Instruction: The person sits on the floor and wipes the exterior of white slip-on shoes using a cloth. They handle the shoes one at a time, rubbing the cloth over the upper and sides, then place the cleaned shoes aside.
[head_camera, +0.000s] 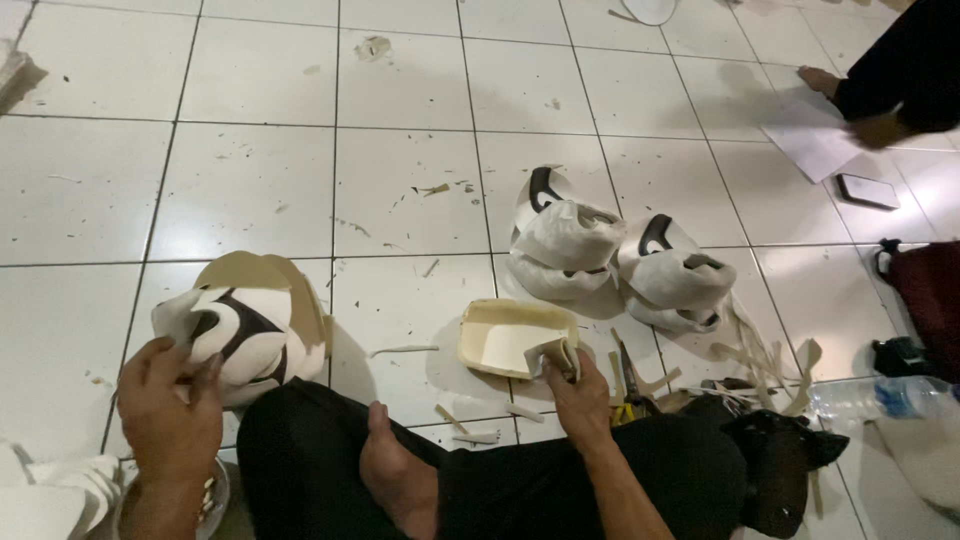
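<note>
Left hand (168, 405) curls its fingers around the black-and-white mask (245, 335), steadying it on the floor; right hand (572, 385) pinches a folded scrap (556, 353) beside the cream tray (510, 337).

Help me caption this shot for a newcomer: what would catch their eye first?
Probably the white masks with black markings: one at the left hand, the left mask, and two more stacked masks on the tiled floor ahead. Next, the right hand gripping a folded scrap beside a cream tray, with trimmings scattered around.
</note>
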